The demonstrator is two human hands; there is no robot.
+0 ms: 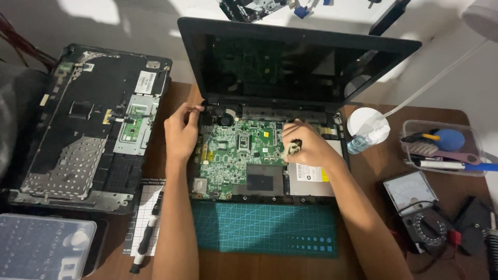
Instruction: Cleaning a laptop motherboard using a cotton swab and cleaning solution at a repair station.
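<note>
Head view: an opened laptop (270, 155) sits on a brown surface (363, 243), its dark screen (290, 65) tilted up and its top cover gone, so the green board (233, 150) lies bare. A teal cutting mat (264, 228) lies under its near edge.

The left hand (181, 132) rests at the laptop's left rear corner, by the hinge (207, 106). Its fingers are curled and pinched, perhaps on something small, but what is too small to tell. The right hand (303, 145) lies over the board's right side, closed around a small pale object (294, 148) that may be a brush or cloth; I cannot tell which.

By my reading, the step in hand is work on the bare board, with the left hand steadying the corner. The next move calls for a light touch, since the board's small parts and connectors sit right under the fingers.

To the left lies the removed cover (88, 129), underside up. In front of it stand a clear parts box (44, 243) and a screwdriver (148, 236) on a white grid sheet. To the right are a spray bottle (365, 135), a clear tray (441, 148) of tools, and a meter (420, 207) with leads.
</note>
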